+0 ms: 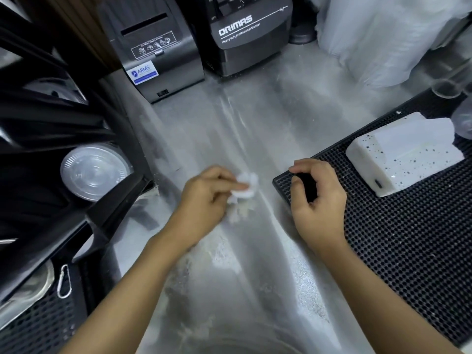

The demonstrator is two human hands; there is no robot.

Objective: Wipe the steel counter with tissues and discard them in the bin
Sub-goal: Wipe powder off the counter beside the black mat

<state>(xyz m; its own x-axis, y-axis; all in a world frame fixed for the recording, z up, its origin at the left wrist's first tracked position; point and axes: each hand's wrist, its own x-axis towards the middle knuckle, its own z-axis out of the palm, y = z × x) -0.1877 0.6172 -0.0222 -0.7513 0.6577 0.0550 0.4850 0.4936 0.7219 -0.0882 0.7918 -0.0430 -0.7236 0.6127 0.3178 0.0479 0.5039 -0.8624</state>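
1 head view, facing down, close over counter point(255, 111)

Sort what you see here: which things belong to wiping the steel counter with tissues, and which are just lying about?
Part of the job:
left hand holding a crumpled tissue; steel counter; tissue pack; right hand gripping the rubber mat by its corner.

Lying about:
blender; receipt printer; plastic lids; clear cup; metal clip.
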